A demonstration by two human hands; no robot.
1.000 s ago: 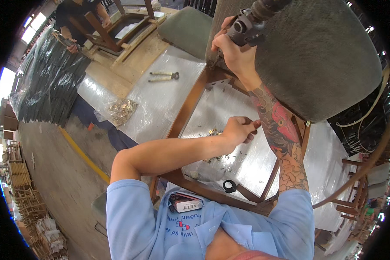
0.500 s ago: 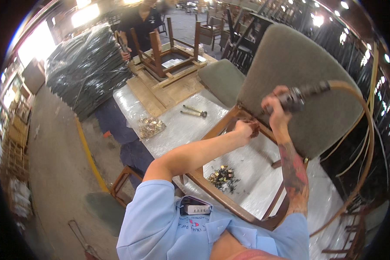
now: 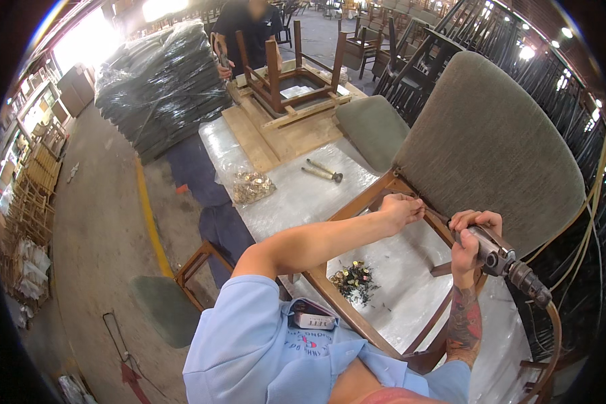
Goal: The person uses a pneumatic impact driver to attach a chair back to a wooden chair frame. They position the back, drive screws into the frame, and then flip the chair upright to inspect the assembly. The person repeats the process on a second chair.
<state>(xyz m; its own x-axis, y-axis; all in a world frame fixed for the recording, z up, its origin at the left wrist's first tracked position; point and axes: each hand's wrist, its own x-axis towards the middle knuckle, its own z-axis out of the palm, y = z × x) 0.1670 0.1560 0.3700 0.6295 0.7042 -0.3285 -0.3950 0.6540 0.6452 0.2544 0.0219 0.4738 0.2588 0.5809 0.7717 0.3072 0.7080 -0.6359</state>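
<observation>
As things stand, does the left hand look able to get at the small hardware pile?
Probably yes: the hardware pile shows uncovered through the open chair frame, and the left hand would likely only need to draw back toward the body.

- Your own hands, right of centre: two, the left hand and the right hand.
- Power tool, right of centre: one, with one hose.
- Grey-backed chair, centre right: one, before you.
- Pincers, above centre: one pair.
- Clear bag of metal pieces, left of centre: one; its pieces are too crowded to count for you.
- Heap of small hardware, below centre: one, likewise uncountable.
- Upturned wooden frame, top centre: one, with four legs.
- Co-worker, top centre: one.
- Wrapped stack, upper left: one.
- Yellow floor stripe, left: one.
</observation>
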